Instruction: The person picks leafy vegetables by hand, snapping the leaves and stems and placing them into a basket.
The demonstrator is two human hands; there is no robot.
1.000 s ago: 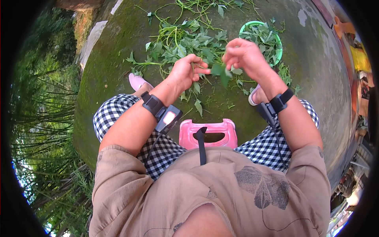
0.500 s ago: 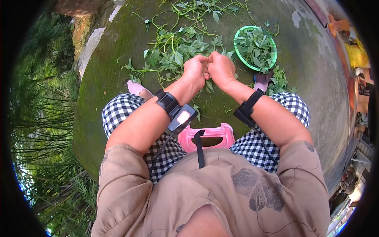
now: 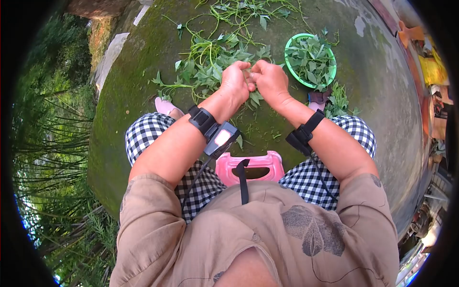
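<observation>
My left hand [image 3: 235,80] and my right hand [image 3: 270,82] meet over the pile of leafy green vines [image 3: 210,60] on the ground. Fingers closed, the left hand grips a leafy stem [image 3: 256,97], whose leaves hang below the fingertips. The right thumb and fingers are pinched at the same stem, right beside the left fingertips; the exact contact is partly hidden. Just right of my right hand stands a green-rimmed basket [image 3: 288,61] holding picked leaves [image 3: 311,58].
More trailing vines [image 3: 239,9] spread at the far side of the mossy concrete ground [image 3: 138,76]. A small bunch of greens [image 3: 338,98] lies by my right foot. Between my knees is a pink plastic stool [image 3: 224,167]. Plants [image 3: 52,143] grow along the left edge.
My hands have shifted slightly, and the right hand has drawn a little away from the left, opening a small gap between them. The basket and pile look the same.
</observation>
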